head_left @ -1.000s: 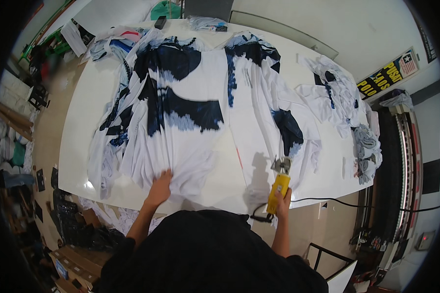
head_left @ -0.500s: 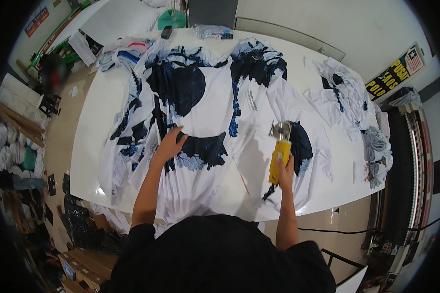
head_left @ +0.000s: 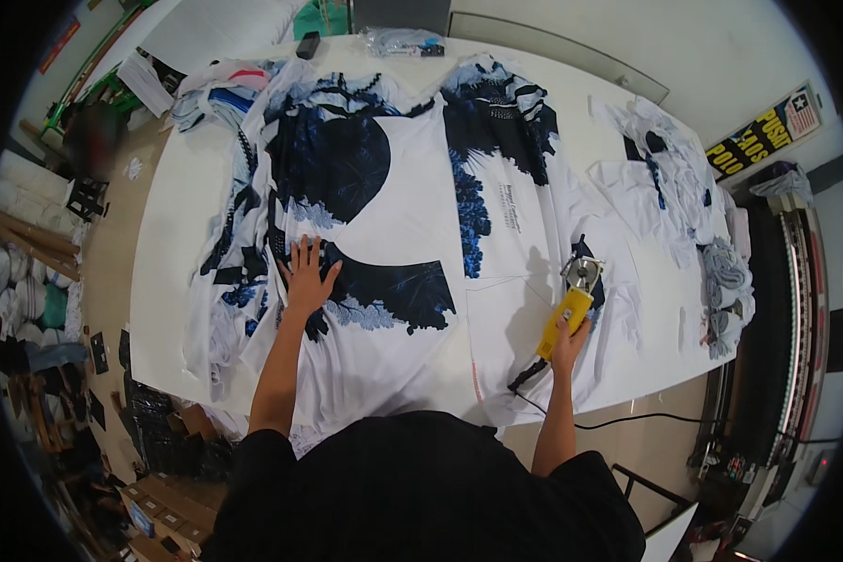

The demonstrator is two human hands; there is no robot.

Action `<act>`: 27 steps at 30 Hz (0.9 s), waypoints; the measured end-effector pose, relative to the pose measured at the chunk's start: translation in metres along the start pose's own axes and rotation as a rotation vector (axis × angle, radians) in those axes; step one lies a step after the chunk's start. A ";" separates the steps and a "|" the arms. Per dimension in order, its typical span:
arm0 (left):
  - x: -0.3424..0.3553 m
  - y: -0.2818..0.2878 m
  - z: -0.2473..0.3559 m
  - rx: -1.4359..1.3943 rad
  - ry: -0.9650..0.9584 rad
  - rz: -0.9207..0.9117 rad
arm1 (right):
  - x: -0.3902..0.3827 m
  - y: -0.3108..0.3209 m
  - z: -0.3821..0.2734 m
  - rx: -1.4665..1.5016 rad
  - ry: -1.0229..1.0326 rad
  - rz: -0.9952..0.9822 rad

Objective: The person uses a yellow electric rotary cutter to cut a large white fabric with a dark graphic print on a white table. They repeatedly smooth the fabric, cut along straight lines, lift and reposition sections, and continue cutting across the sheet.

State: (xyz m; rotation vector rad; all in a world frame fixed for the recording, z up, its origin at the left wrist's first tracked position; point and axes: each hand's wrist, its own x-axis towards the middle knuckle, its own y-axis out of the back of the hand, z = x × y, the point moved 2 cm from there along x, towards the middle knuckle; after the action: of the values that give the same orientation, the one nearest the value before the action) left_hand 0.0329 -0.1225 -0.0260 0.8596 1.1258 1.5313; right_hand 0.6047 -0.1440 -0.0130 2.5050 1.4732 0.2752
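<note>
A wide white fabric (head_left: 412, 192) with printed dark-blue and black shapes and light-blue floral edges lies spread over the table. My left hand (head_left: 306, 278) rests flat on it with fingers apart, beside a curved dark panel. In my right hand (head_left: 569, 342) is a yellow handheld electric rotary cutter (head_left: 564, 318), gripped around its body. Its round metal blade head points away from me, over the fabric's right part, near a dark printed patch. A black cord trails from its rear end. Whether the blade touches cloth I cannot tell.
The white table (head_left: 164, 272) has rounded edges. Crumpled printed cloth (head_left: 665, 169) lies at its right, near folded grey-blue pieces (head_left: 726, 281). More cloth (head_left: 225, 94) is heaped at the far left. A black object (head_left: 308, 45) and a clear plastic bag (head_left: 398, 42) sit at the far edge.
My left hand has shifted left and spread flat on the cloth. My right hand has carried the cutter to the right. The fabric's middle and right part lies flatter and more spread out.
</note>
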 end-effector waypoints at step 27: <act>-0.188 0.009 0.033 0.009 -0.007 -0.187 | -0.149 0.114 -0.002 -0.243 -0.171 0.090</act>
State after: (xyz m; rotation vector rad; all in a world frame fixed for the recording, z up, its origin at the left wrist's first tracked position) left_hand 0.1059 -0.2981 -0.0035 0.7429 1.1749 1.3695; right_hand 0.6277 -0.3281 0.0144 2.3387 1.1881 0.2327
